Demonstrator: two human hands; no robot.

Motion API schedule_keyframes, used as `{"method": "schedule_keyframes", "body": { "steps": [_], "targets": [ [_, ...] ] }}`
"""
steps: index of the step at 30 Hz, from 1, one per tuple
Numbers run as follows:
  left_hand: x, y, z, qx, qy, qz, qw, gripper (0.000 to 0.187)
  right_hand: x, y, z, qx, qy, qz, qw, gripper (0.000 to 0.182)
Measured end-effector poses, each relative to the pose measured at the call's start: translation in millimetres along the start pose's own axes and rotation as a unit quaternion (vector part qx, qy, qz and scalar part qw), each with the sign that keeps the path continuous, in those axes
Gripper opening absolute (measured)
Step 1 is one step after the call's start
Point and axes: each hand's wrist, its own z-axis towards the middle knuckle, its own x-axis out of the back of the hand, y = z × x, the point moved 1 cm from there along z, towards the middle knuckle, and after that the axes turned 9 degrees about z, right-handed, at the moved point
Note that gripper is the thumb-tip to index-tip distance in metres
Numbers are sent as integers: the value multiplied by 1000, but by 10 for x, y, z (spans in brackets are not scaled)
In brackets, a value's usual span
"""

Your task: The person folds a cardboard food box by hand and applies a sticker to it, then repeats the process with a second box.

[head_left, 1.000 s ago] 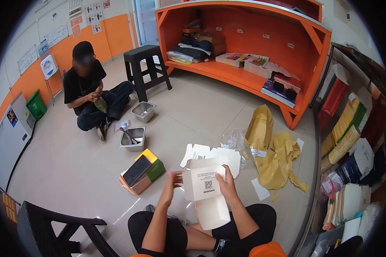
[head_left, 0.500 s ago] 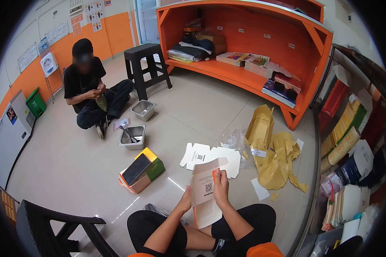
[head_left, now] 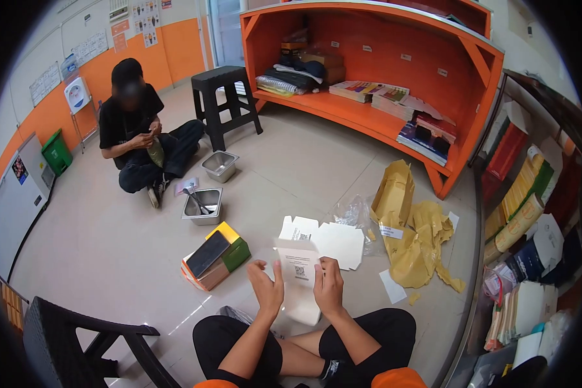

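Grip of the right hand (head_left: 329,285): thumb and fingers are pinching the right edge of a white carton (head_left: 299,282). Left hand's (head_left: 266,284) grip is standing wide, palm turning inward, thumb lying at the carton's left edge; whether it is touching, cannot tell. The carton is standing partly folded between both hands, above the crossed legs, its face showing print and a square code; its lower panel is hanging toward the lap.

Just beyond the carton, flat white cardboard pieces (head_left: 340,245) are lying on the floor (head_left: 271,187), one bearing a similar code. Clear plastic (head_left: 352,211) is crumpling beside them, and torn brown paper (head_left: 420,246) is spreading to the right, a white label showing on it.

To the left of the hands, a dark phone (head_left: 208,252) is resting on a green, yellow and orange box stack (head_left: 238,252). Farther out, two metal pans are sitting near each other: the nearer pan (head_left: 202,216) is holding dark-handled utensils (head_left: 198,202), the farther pan (head_left: 220,169) is sitting closer to a black stool (head_left: 218,79). A co-worker (head_left: 130,119) is sitting cross-legged by the pans, both hands holding a greenish pouch (head_left: 156,154).
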Motion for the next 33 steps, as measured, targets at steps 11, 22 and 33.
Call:
{"method": "schedule_keyframes", "body": {
  "steps": [11,22,33],
  "targets": [
    [-75,-161,61,163,-313,-438,827,27,-71,-21,-49,-29,-79,81,993,12],
    [-52,38,-103,203,-278,-434,832,14,-56,107,-45,-225,-87,289,926,14],
    [-59,1,-118,193,-347,-489,777,16,-50,100,-41,-182,-67,253,948,12]
  ]
}}
